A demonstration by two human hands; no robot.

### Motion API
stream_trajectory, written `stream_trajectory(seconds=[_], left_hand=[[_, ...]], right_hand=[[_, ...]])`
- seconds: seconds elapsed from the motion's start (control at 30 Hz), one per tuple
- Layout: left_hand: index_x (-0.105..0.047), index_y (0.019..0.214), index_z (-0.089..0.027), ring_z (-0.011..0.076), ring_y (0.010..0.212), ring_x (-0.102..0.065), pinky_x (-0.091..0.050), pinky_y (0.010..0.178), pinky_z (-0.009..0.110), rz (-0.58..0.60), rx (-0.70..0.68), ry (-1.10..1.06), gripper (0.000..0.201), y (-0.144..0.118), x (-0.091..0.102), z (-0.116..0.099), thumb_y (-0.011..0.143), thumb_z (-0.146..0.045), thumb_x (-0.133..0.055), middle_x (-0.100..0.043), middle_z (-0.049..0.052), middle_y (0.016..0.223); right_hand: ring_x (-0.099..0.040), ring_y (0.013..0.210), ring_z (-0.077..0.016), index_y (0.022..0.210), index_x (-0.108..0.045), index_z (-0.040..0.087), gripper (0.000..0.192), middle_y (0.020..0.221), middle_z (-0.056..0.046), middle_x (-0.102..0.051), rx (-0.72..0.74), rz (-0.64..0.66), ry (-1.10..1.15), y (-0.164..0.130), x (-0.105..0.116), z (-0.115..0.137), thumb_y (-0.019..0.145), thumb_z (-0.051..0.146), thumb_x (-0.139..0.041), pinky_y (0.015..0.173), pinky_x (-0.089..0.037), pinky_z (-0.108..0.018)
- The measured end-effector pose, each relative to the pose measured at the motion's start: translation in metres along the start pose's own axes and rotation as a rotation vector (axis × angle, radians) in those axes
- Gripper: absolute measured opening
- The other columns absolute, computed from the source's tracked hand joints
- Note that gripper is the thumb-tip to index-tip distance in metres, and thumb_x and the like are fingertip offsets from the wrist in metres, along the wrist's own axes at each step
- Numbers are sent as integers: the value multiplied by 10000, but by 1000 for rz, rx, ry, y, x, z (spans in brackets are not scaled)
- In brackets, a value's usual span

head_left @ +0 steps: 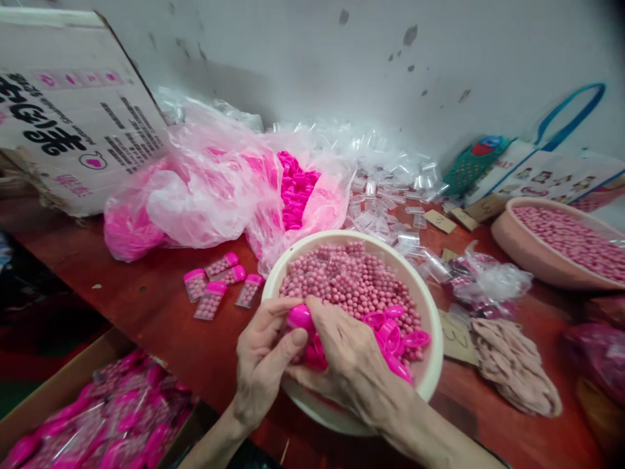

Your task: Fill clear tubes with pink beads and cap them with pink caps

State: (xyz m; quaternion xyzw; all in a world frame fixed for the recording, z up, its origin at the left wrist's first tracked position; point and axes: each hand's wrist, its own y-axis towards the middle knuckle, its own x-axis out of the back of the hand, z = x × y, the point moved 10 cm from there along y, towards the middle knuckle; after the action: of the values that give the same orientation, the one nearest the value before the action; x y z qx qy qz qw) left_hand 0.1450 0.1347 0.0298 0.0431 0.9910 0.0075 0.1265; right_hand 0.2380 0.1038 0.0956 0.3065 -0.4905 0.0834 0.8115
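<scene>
Near edge of table: both hands meet over the near rim of a cream bowl [432, 365], which sits on a reddish-brown table [161, 312].
Left hand: the left hand [261, 365] is curled, thumb and fingers pinched on a bright pink cap [299, 317] held just above the bowl's near-left rim.
Right hand: the right hand [349, 361] is half closed, palm down, fingers bent over more pink caps; what exactly it grips underneath cannot be told.
Bowl contents: dusty-pink beads [351, 280] fill the far part; loose pink caps [395, 335] lie on the near-right part, touching the beads.
Left of bowl: five small filled packets [217, 283] with pink tops lie flat on the table, near the bowl but apart from it.
Far left: a pink plastic bag [205, 189], open at its right end, shows a mass of bright pink caps inside; a printed carton [68, 111] leans behind it.
Far middle: a heap of clear empty sleeves [385, 176] lies against the wall.
Right: a second basin [532, 257] holds more pink beads; a pinkish cloth [515, 365] lies nearer, beside the bowl.
Near left: a cardboard box [63, 384] below table level holds finished pink-topped packets.
</scene>
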Motion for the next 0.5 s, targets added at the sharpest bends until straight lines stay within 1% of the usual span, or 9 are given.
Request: stream_trajectory(seconds=[0.07, 0.1, 0.13, 0.17, 0.2, 0.27, 0.33, 0.4, 0.5], left_hand=[[-585, 1072, -197, 86, 553, -590, -471, 490, 158, -199, -125, 93, 312, -3, 32, -12, 774, -246, -659, -667, 11, 833], [-568, 1104, -201, 100, 562, -603, -482, 491, 172, -308, -191, 147, 343, -5, 50, -17, 777, -259, -653, -669, 13, 836], [-549, 1133, -205, 110, 578, -614, -484, 487, 178, -408, -247, 225, 368, -7, 69, -21, 783, -267, -644, -671, 17, 851], [-531, 1155, -207, 117, 611, -624, -488, 498, 184, -482, -285, 316, 382, -7, 85, -22, 792, -270, -632, -671, 26, 892], [-520, 1163, -209, 121, 646, -631, -496, 522, 190, -522, -316, 424, 377, -5, 98, -21, 805, -277, -614, -665, 34, 942], [-522, 1148, -201, 138, 757, -639, -513, 617, 216, -542, -345, 594, 336, 3, 116, -13, 827, -286, -577, -644, 47, 1019], [-573, 1043, -169, 158, 807, -628, -513, 712, 259, -520, -350, 682, 244, 12, 127, 0, 826, -279, -567, -641, 48, 971], [-608, 959, -155, 178, 834, -613, -494, 788, 306, -480, -372, 766, 185, 21, 128, 9, 820, -269, -566, -634, 45, 912], [-643, 930, -160, 224, 992, -573, -417, 938, 390, -408, -450, 895, 165, 29, 117, 10, 814, -252, -570, -633, 70, 997]], right_hand=[[-585, 899, -240, 1319, -339, 107, 583, 1036, -128, -604, -52, 9, 84, -3, 6, -17, 855, 384, -556, 727, -515, -351], [-586, 918, -243, 1358, -296, 110, 639, 1060, -134, -602, -110, -2, 100, -5, 10, -30, 848, 375, -576, 750, -515, -359], [-592, 910, -238, 1358, -310, 125, 611, 1059, -128, -606, -185, -13, 105, -8, 14, -46, 854, 344, -577, 755, -514, -359], [-598, 888, -229, 1325, -368, 146, 523, 1041, -117, -613, -261, -14, 96, -12, 17, -62, 866, 301, -564, 749, -511, -357], [-601, 879, -229, 1267, -436, 161, 415, 1018, -108, -617, -318, -10, 77, -16, 19, -74, 877, 257, -542, 742, -507, -360], [-600, 878, -233, 1130, -534, 174, 247, 976, -97, -618, -374, 29, 41, -19, 18, -88, 885, 200, -511, 737, -493, -366], [-593, 846, -227, 991, -571, 172, 126, 911, -83, -610, -376, 96, 49, -18, 12, -88, 883, 195, -512, 720, -477, -359], [-574, 760, -196, 855, -563, 173, 65, 826, -55, -587, -361, 181, 110, -14, 0, -78, 884, 218, -526, 673, -458, -329], [-521, 694, -156, 768, -532, 176, 148, 786, -29, -543, -313, 292, 216, -8, -23, -55, 893, 253, -525, 620, -420, -289]])
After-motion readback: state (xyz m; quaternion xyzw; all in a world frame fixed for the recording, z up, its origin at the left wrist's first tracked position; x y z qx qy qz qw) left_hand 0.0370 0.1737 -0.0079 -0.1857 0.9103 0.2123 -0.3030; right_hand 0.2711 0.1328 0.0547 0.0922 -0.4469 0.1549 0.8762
